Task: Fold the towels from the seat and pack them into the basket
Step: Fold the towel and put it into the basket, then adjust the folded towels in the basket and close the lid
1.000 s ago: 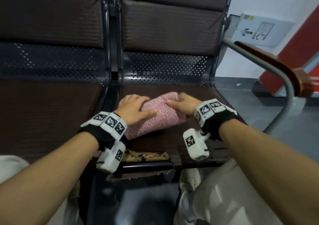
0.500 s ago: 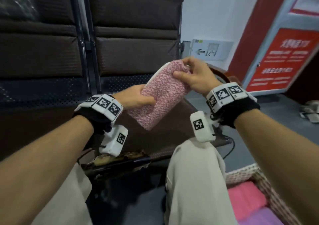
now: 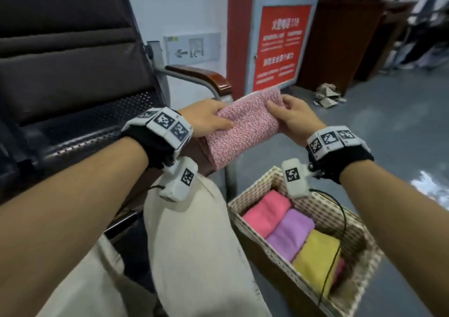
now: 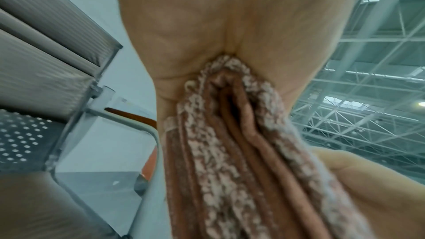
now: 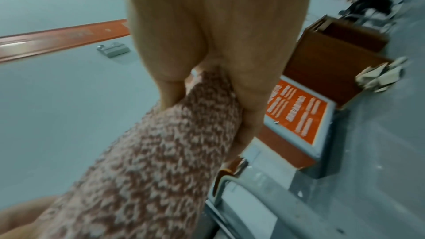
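Observation:
A folded pink-and-white speckled towel (image 3: 245,129) hangs in the air between both hands, above and behind the basket. My left hand (image 3: 206,118) pinches its left edge, thumb on top; the left wrist view shows the folded layers (image 4: 234,152) clamped in the palm. My right hand (image 3: 291,115) grips the right edge, and the right wrist view shows the towel (image 5: 161,161) held between thumb and fingers. The woven basket (image 3: 257,190) stands on the floor at lower right and holds a pink towel (image 3: 264,212), a purple towel (image 3: 290,234) and a yellow towel (image 3: 315,256) side by side.
The dark seat (image 3: 80,132) is to the left, with its metal and wood armrest (image 3: 201,76) just behind the towel. My beige-trousered knee (image 3: 189,231) lies beside the basket. A black cable (image 3: 340,219) droops over the basket. A red sign stand (image 3: 279,47) rises behind.
Both hands lifted the folded towel off the seat and carried it to the right, past the armrest. The view turned right, bringing the basket fully into sight.

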Demonstrator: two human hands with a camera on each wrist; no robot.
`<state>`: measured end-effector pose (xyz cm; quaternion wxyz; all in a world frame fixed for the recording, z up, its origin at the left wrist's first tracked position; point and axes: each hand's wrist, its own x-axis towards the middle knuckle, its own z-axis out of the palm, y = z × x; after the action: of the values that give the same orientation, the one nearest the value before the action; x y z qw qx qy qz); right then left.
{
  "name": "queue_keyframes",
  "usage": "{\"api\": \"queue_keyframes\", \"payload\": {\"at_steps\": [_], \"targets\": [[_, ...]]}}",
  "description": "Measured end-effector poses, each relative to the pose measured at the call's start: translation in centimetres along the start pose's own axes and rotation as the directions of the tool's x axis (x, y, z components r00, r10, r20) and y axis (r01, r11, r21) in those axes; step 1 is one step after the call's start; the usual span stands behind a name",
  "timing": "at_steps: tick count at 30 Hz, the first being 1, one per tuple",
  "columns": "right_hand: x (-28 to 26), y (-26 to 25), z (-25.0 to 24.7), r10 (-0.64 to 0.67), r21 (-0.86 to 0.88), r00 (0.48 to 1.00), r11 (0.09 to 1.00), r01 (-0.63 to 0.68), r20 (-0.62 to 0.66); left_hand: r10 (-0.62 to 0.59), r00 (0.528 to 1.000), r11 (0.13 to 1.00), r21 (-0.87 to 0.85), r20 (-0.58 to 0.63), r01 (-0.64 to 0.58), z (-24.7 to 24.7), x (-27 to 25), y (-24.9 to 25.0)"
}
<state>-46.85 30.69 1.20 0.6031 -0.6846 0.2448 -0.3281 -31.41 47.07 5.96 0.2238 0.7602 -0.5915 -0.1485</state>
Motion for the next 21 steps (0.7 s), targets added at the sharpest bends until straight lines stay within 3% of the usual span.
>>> {"api": "queue_keyframes", "payload": {"at_steps": [3, 6, 11, 16, 19, 21], "targets": [[-0.1, 3.2, -2.7, 0.212, 0.050, 0.977, 0.976, -0.214, 0.036, -0.015, 0.994, 0.999, 0.033, 0.109, 0.012, 2.6, 3.5, 0.0], [0.9, 6.9, -3.5, 0.333, 0.074, 0.942, 0.941, -0.330, -0.039, -0.034, 0.979, 0.995, 0.097, 0.201, 0.015, 5.5, 6.9, -1.0], [5.2, 12.7, -2.4, 0.450, 0.177, 0.878, 0.889, -0.423, -0.162, -0.072, 0.915, 0.990, 0.138, 0.396, 0.018, 9.1, 13.3, -4.9], [7.9, 15.6, -3.9, 0.526, 0.261, 0.818, 0.844, -0.468, -0.233, -0.006, 0.838, 0.998, 0.051, 0.545, -0.026, 11.4, 18.5, -7.1], [7.9, 15.6, -5.9, 0.563, 0.227, 0.778, 0.826, -0.517, -0.277, 0.026, 0.808, 0.999, 0.021, 0.588, -0.048, 13.3, 19.5, -6.3], [6.7, 15.2, -7.7, 0.597, 0.163, 0.734, 0.799, -0.579, -0.324, 0.058, 0.757, 0.998, -0.022, 0.650, -0.057, 14.8, 19.6, -4.9]]}}
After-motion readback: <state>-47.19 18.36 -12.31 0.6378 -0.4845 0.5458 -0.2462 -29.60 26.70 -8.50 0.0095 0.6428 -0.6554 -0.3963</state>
